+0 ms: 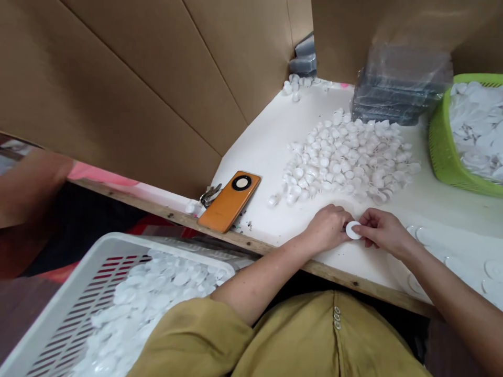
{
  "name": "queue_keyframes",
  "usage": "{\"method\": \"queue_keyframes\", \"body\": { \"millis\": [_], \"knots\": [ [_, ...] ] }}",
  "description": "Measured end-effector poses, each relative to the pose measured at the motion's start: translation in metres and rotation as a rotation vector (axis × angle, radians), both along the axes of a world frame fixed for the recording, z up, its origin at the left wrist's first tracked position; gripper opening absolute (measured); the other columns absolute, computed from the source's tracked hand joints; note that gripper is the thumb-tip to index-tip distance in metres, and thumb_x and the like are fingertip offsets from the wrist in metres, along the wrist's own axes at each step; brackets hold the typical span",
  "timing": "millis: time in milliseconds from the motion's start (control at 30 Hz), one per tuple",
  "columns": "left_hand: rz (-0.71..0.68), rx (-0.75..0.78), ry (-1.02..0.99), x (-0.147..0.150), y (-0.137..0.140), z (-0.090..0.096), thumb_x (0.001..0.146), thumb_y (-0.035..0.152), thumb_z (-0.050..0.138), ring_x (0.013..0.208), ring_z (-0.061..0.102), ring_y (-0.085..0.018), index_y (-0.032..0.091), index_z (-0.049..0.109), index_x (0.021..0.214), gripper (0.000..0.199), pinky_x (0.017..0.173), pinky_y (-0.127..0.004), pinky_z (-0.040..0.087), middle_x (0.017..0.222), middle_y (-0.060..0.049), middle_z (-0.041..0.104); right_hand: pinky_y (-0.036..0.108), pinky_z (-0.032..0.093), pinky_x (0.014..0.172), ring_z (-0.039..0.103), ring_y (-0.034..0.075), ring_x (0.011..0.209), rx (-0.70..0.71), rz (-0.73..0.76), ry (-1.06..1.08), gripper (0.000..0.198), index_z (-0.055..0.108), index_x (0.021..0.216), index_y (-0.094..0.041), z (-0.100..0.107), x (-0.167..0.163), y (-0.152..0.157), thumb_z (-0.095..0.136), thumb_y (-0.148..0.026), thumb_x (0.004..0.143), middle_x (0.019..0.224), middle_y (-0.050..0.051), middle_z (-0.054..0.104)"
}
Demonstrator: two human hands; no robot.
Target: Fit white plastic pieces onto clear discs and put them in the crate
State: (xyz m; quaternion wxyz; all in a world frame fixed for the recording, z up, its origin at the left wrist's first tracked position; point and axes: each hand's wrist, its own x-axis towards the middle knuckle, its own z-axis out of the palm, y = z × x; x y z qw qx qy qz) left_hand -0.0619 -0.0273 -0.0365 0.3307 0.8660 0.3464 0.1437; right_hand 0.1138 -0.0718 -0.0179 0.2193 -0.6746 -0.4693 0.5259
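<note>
A round white plastic disc (pixel 353 230) is held up between my two hands, just above the table's front edge. My right hand (pixel 380 234) pinches it from the right, with the thumb on its face. Closed against the disc's left edge is my left hand (pixel 329 227); its fingers are curled, and what they grip is hidden. Beyond my hands a heap of small white plastic pieces (pixel 346 157), rounded and cap-like, spreads over the white table (pixel 267 146). Several flat discs (pixel 493 269) lie loose to the right, near my right forearm.
A white basket (pixel 113 243) of white discs stands below left. On the table edge lie an orange phone (pixel 226 207) and keys (pixel 210 195). A green basket (pixel 440 141) of discs and a plastic-wrapped grey stack (pixel 396 91) stand behind, near cardboard walls (pixel 157 68). Another person's arm (pixel 35 183) shows left.
</note>
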Motion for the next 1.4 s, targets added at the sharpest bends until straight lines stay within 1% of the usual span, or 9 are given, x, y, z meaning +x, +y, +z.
{"method": "queue_keyframes", "body": {
  "millis": [133,267,367,667,767,867,1067,1233,1400],
  "knots": [
    [-0.053,-0.091,-0.019,-0.005,0.003,0.014,0.072,0.036,0.074,0.082,0.058,-0.018,0.020,0.069,0.091,0.025,0.076,-0.027,0.043,0.083,-0.002,0.065,0.019,0.034,0.037,0.056,0.013,0.042,-0.065,-0.011,0.006,0.026,0.049,0.070,-0.020,0.006,-0.003,0.004,0.069,-0.037,0.067,0.049,-0.003,0.058],
    [-0.031,-0.200,0.023,-0.006,0.007,0.023,0.077,0.040,0.069,0.081,0.059,-0.017,0.019,0.067,0.093,0.027,0.071,-0.027,0.043,0.084,-0.001,0.066,0.019,0.035,0.036,0.057,0.014,0.041,-0.131,0.026,0.016,0.028,0.047,0.069,-0.020,0.010,-0.003,0.010,0.071,-0.035,0.066,0.050,-0.001,0.060],
    [0.016,-0.180,0.123,-0.002,0.009,0.025,0.078,0.041,0.068,0.082,0.059,-0.020,0.017,0.064,0.094,0.029,0.067,-0.027,0.042,0.086,-0.002,0.066,0.019,0.035,0.034,0.057,0.014,0.040,-0.173,0.025,0.030,0.028,0.046,0.069,-0.020,0.011,-0.002,0.014,0.071,-0.033,0.067,0.051,0.000,0.061],
    [-0.090,-0.175,0.256,0.009,0.025,0.023,0.071,0.044,0.072,0.069,0.058,-0.017,0.021,0.061,0.088,0.031,0.057,-0.025,0.037,0.076,0.001,0.062,0.018,0.032,0.033,0.055,0.013,0.038,-0.258,0.019,0.086,0.028,0.048,0.068,-0.019,0.011,-0.001,0.020,0.073,-0.030,0.066,0.049,0.001,0.062],
    [-0.082,-0.174,0.195,0.006,0.022,0.021,0.072,0.041,0.072,0.071,0.058,-0.017,0.021,0.064,0.087,0.027,0.058,-0.025,0.038,0.078,0.001,0.063,0.019,0.034,0.035,0.056,0.013,0.040,-0.184,0.011,0.115,0.032,0.049,0.069,-0.019,0.010,-0.001,0.013,0.075,-0.035,0.066,0.050,0.001,0.061],
    [-0.016,-0.188,-0.009,-0.003,0.010,0.018,0.071,0.039,0.073,0.083,0.060,-0.018,0.020,0.067,0.093,0.030,0.068,-0.026,0.043,0.088,-0.001,0.066,0.021,0.039,0.041,0.057,0.013,0.046,0.010,0.009,0.148,0.033,0.050,0.072,-0.019,0.007,-0.001,-0.001,0.075,-0.041,0.067,0.052,-0.002,0.058],
    [0.103,-0.531,-0.485,-0.016,-0.010,0.013,0.078,0.035,0.069,0.090,0.064,-0.019,0.013,0.067,0.103,0.033,0.079,-0.028,0.049,0.098,-0.007,0.070,0.025,0.044,0.059,0.054,0.013,0.063,0.440,0.015,0.114,0.024,0.054,0.080,-0.020,0.002,-0.008,-0.024,0.064,-0.042,0.082,0.068,-0.003,0.055],
    [0.137,-0.422,-0.549,-0.016,-0.011,0.015,0.083,0.033,0.065,0.100,0.063,-0.020,0.016,0.066,0.111,0.033,0.089,-0.031,0.049,0.108,-0.008,0.069,0.029,0.048,0.070,0.059,0.017,0.078,0.558,-0.086,0.106,0.033,0.057,0.099,-0.021,-0.001,-0.012,-0.024,0.069,-0.044,0.078,0.089,0.003,0.064],
    [0.158,-0.289,-0.439,-0.015,-0.013,0.014,0.085,0.035,0.062,0.096,0.064,-0.019,0.018,0.065,0.114,0.034,0.089,-0.032,0.050,0.105,-0.007,0.069,0.031,0.049,0.073,0.061,0.019,0.081,0.552,-0.110,0.161,0.030,0.063,0.094,-0.020,-0.004,-0.013,-0.024,0.069,-0.045,0.079,0.089,0.005,0.067]
  ]
}}
